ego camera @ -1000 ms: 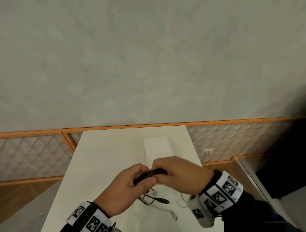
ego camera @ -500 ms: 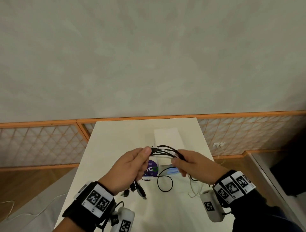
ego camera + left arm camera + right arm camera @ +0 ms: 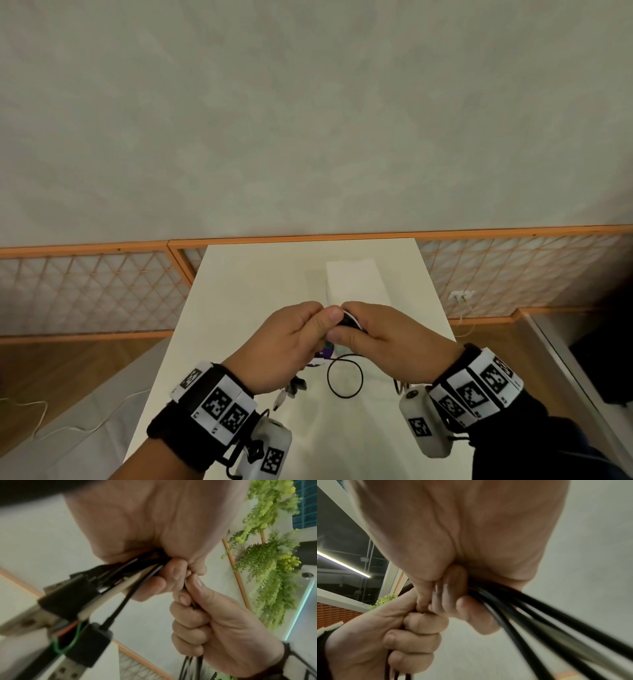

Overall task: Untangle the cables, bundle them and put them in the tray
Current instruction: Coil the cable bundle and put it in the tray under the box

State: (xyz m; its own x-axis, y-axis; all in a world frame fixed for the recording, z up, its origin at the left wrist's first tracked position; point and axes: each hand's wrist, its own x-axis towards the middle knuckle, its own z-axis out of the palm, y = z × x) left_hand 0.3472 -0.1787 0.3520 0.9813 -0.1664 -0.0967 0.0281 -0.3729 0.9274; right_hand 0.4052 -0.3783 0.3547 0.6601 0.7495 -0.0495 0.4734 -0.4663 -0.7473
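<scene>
A bundle of black cables (image 3: 348,322) is held above the white table (image 3: 246,308), with both hands meeting around it. My left hand (image 3: 291,339) grips one end; USB plugs (image 3: 68,601) and a white strand stick out of its fist. My right hand (image 3: 383,339) grips the other end, where black cable strands (image 3: 539,622) run out of its fist. One black loop (image 3: 344,377) hangs down below the hands. A white tray (image 3: 356,284) lies on the table just beyond the hands.
A round purple-labelled thing (image 3: 327,351) lies on the table, mostly hidden under the hands. The table's far edge meets an orange-framed lattice panel (image 3: 85,291). A wall socket (image 3: 460,295) with a white lead is at the right, with wooden floor beside it.
Half a second ago the hands were apart with the cable strands stretched between them. They have come together, folding the strands into a tight bundle.
</scene>
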